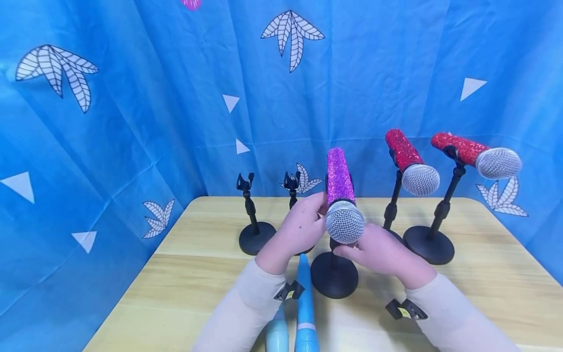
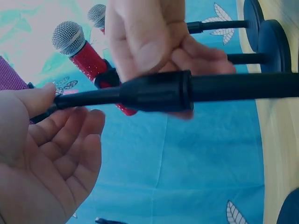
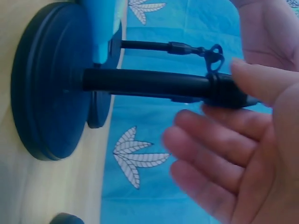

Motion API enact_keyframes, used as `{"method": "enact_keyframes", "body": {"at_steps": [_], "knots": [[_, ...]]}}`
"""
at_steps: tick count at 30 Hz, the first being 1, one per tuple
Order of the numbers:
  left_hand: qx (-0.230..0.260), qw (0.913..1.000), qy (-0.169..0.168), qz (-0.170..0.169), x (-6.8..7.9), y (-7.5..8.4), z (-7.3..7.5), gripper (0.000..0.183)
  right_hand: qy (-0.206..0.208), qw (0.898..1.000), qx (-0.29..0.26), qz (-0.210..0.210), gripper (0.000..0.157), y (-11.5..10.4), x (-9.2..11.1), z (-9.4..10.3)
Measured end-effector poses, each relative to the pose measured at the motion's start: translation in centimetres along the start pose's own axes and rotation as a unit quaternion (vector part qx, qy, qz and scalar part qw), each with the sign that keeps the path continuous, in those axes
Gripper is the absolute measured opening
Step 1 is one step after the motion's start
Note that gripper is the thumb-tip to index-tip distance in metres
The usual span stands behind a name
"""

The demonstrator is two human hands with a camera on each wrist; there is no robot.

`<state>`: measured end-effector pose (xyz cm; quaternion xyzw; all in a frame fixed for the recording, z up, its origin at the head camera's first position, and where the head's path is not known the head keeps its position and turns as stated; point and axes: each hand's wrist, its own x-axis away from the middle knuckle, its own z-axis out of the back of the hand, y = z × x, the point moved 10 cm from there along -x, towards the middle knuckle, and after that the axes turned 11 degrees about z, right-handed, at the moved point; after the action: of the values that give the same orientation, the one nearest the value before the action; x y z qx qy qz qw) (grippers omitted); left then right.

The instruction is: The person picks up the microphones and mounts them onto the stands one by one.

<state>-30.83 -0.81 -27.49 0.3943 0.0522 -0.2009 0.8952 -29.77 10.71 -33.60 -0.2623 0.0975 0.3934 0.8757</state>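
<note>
Black stand [image 1: 334, 279], pinched by both hands [image 1: 303, 224] [image 1: 383, 250], stands well inside the far table edge [image 1: 215, 199].

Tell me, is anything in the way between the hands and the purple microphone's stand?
No, nothing visible is in the way. The left hand already pinches the black stand near its top, and the right hand holds its collar lower down.

Bare left hand [image 1: 303, 222] pinches between thumb and fingers, above bare right hand [image 1: 381, 252], likewise pinching; white-sleeved forearms [image 1: 246, 305] angle inward.
</note>
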Motion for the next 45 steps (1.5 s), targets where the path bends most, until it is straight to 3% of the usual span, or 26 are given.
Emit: {"method": "enact_keyframes", "body": {"at_steps": [6,11,14,18,23,27,32,39,45], "knots": [[-0.068,0.9965,-0.05,-0.003,1.2,-1.6,-0.8,0.015,-0.057,0.998,0.026,-0.014,0.025,-0.3,0.6,-0.5],[-0.167,0.9806,-0.095,-0.037,2.4,-2.9,-2.4,0.02,-0.139,0.988,0.066,-0.018,0.032,-1.0,1.1,-1.9],[-0.222,0.9659,-0.123,-0.05,3.1,-3.8,-3.7,0.026,-0.174,0.981,0.089,-0.019,0.036,-1.3,1.3,-2.8],[-0.281,0.9409,-0.172,-0.078,4.2,-4.4,-5.9,0.027,-0.191,0.976,0.102,-0.009,0.03,-2.0,1.7,-3.5],[-0.315,0.9102,-0.243,-0.115,5.9,-5.0,-8.4,0.023,-0.195,0.976,0.099,0.007,0.022,-2.9,2.0,-4.3],[-0.344,0.8876,-0.285,-0.113,7.1,-5.6,-9.6,0.038,-0.213,0.973,0.087,-0.005,0.022,-3.1,2.3,-5.1],[-0.389,0.862,-0.31,-0.096,7.7,-6.1,-10.2,0.058,-0.222,0.971,0.092,-0.01,0.025,-3.3,2.5,-5.9],[-0.399,0.8501,-0.338,-0.06,7.1,-6.5,-10.4,0.061,-0.205,0.97,0.127,0.0,0.026,-3.6,2.1,-5.7],[-0.428,0.8431,-0.323,-0.043,6.0,-7.2,-10.9,0.068,-0.193,0.967,0.167,-0.007,0.036,-3.0,2.0,-6.0]]}}
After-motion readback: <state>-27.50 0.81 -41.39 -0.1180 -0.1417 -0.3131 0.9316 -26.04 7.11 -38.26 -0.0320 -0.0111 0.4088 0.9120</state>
